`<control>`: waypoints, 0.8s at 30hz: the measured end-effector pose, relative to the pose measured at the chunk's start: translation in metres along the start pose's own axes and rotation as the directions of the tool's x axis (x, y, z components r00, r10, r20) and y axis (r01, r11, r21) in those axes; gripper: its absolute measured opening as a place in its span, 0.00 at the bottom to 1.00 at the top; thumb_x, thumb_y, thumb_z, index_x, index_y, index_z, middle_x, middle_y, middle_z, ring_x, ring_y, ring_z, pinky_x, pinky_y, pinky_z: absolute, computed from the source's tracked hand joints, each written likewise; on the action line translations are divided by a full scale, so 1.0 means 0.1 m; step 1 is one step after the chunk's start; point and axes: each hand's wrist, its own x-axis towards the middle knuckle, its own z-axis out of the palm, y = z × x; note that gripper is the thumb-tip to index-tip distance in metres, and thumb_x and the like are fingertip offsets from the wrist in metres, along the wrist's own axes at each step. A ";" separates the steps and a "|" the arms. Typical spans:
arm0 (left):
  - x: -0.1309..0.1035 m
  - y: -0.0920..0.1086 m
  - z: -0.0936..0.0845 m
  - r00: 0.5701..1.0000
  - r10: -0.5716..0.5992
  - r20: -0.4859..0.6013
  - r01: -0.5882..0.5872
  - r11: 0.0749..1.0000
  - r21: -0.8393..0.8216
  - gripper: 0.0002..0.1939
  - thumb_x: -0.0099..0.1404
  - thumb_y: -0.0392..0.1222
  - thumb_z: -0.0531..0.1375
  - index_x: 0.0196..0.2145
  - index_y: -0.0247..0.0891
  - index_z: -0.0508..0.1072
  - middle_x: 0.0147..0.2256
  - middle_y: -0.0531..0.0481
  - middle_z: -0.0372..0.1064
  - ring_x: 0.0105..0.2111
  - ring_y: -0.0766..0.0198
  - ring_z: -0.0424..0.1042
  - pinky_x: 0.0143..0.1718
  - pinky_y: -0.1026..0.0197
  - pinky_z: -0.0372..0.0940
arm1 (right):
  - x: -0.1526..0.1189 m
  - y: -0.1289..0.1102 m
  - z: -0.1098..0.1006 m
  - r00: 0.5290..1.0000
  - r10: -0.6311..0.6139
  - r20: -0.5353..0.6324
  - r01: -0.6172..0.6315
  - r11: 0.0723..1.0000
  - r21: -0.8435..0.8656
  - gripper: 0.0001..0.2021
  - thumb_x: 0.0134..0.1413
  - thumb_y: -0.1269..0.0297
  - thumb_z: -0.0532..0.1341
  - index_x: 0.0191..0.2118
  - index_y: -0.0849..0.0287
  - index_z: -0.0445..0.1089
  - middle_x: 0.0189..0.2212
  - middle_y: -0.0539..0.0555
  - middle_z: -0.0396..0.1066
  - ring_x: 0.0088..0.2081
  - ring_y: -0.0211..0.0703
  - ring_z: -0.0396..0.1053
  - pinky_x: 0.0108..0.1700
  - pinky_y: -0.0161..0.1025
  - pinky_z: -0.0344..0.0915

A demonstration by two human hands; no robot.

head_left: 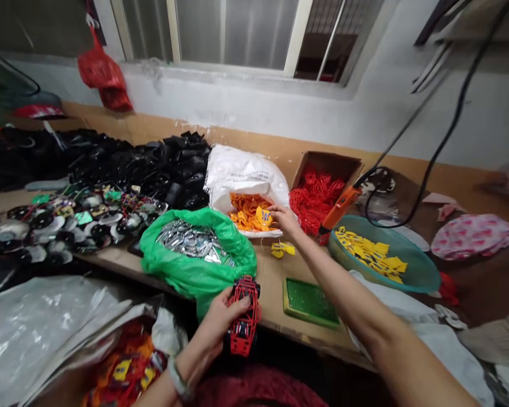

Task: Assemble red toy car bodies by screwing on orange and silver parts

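Observation:
My left hand [227, 314] is closed round a red toy car frame [243, 325] with black wheels, held upright near the table's front edge. My right hand [283, 219] reaches to the mouth of a white sack [246, 169] full of orange plastic parts [244, 212]. Its fingertips are beside an orange-yellow part with blue marks [263, 218]; whether they grip it is too small to tell. Two yellow pieces [282, 249] lie on the table just below that hand. A green bag [152, 254] of metal parts [195, 240] stands left of the car frame.
A green tray [309, 302] lies near the front edge. An orange electric screwdriver [341, 208] hangs over a teal bowl [426, 277] of yellow parts. Behind are a box of red parts [318, 192] and black parts [182, 164]; speakers and circuit boards [80, 220] lie left.

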 end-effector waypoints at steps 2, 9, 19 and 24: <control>-0.05 0.06 0.00 0.998 -0.036 0.046 0.034 0.999 0.031 0.30 0.47 0.51 0.76 0.43 0.33 0.76 0.32 0.45 0.79 0.28 0.59 0.76 0.31 0.59 0.69 | -0.26 -0.04 -0.10 0.977 -0.010 0.212 0.003 0.999 0.032 0.12 0.62 0.64 0.64 0.49 0.61 0.73 0.41 0.55 0.75 0.39 0.43 0.74 0.41 0.42 0.74; -0.14 0.05 0.06 0.961 -0.126 0.245 0.099 0.988 0.119 0.30 0.47 0.45 0.77 0.47 0.34 0.79 0.39 0.45 0.79 0.33 0.60 0.75 0.37 0.60 0.68 | -1.13 -0.16 -0.14 0.496 -0.079 0.865 0.119 0.993 0.023 0.16 0.51 0.61 0.71 0.45 0.61 0.74 0.30 0.48 0.74 0.30 0.35 0.69 0.33 0.32 0.65; -0.19 -0.01 0.13 0.935 -0.230 0.271 0.167 0.957 0.236 0.24 0.49 0.49 0.76 0.41 0.33 0.82 0.36 0.47 0.78 0.32 0.63 0.72 0.37 0.63 0.64 | -1.68 0.24 0.20 0.635 -0.361 0.683 0.394 0.912 0.115 0.10 0.60 0.59 0.64 0.32 0.60 0.76 0.33 0.51 0.68 0.39 0.42 0.67 0.45 0.40 0.63; -0.22 -0.09 0.20 0.934 -0.310 0.178 0.283 0.945 0.164 0.24 0.48 0.53 0.76 0.36 0.31 0.81 0.30 0.47 0.78 0.27 0.65 0.73 0.31 0.64 0.63 | -1.87 0.42 0.27 0.745 -0.383 0.546 0.378 0.917 0.127 0.11 0.62 0.61 0.63 0.30 0.59 0.75 0.34 0.52 0.67 0.40 0.43 0.67 0.45 0.41 0.63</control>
